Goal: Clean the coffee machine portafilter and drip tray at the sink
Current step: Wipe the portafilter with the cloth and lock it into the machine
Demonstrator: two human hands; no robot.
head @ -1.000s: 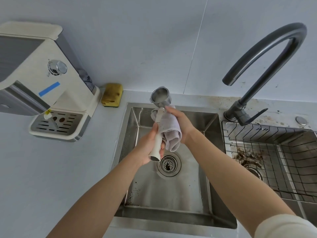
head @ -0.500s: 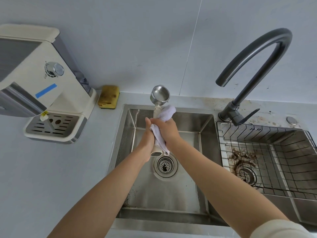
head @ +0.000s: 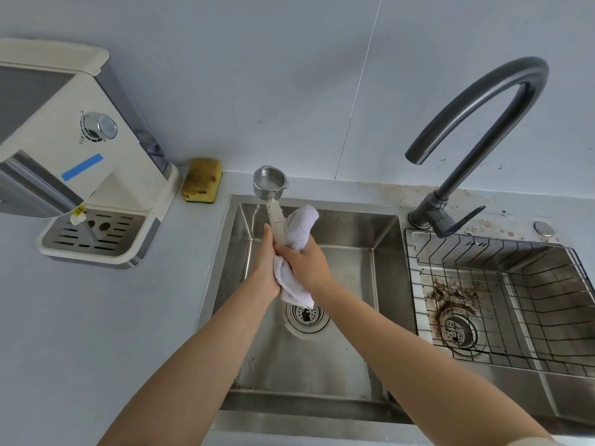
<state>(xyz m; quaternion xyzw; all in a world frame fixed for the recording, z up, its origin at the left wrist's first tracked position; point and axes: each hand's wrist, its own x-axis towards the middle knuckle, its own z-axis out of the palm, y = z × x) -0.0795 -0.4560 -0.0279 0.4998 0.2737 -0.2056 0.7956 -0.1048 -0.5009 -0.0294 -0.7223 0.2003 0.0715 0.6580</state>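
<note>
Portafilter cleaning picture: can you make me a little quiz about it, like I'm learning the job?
1. True or false: the drip tray sits in the sink.
2. What does the right hand hold against the handle of the portafilter? A) a brush B) a white cloth C) a spoon
3. Fill in: the yellow sponge lies on the counter beside the coffee ____.

Key
1. False: it sits at the foot of the coffee machine.
2. B
3. machine
</note>
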